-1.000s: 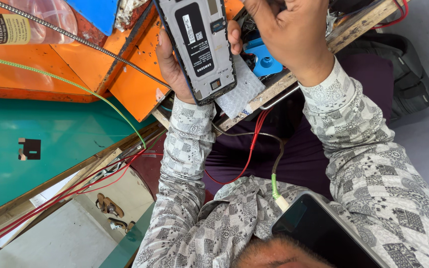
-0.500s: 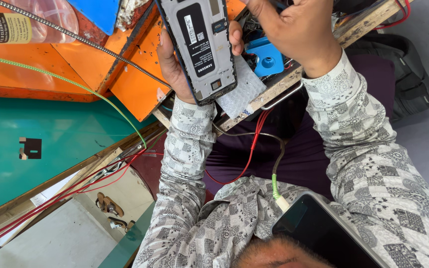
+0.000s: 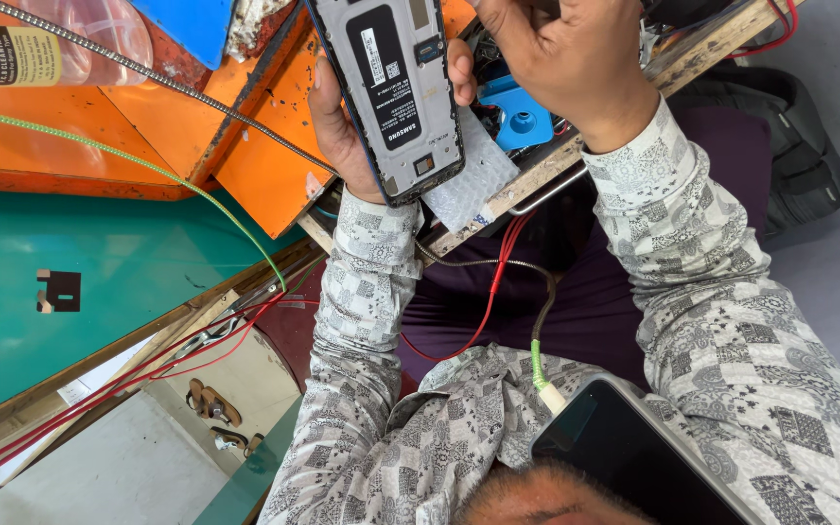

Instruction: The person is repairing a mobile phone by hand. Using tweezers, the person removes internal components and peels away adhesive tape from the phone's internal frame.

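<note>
My left hand (image 3: pixel 342 136) holds up an opened phone (image 3: pixel 391 92), its back cover off, showing a grey inner frame and a black battery. My thumb rests on the phone's right edge. My right hand (image 3: pixel 566 68) is just right of the phone's top. Its fingers are curled tight at that corner, and the frame's top edge hides what they pinch. Behind the phone lies a piece of bubble wrap (image 3: pixel 469 180) on a wooden board (image 3: pixel 556 160).
An orange box (image 3: pixel 99 126) and a teal surface (image 3: pixel 99 282) are at left, with a clear plastic bottle (image 3: pixel 80 39), a metal hose (image 3: pixel 148 78) and a green cable (image 3: pixel 196 190). Red wires (image 3: pixel 488 292) hang below a blue plastic piece (image 3: pixel 517 117). A black phone (image 3: pixel 634 457) lies at my chest.
My right hand has shifted slightly upward at the phone's top corner. The phone and my left hand stay almost still.
</note>
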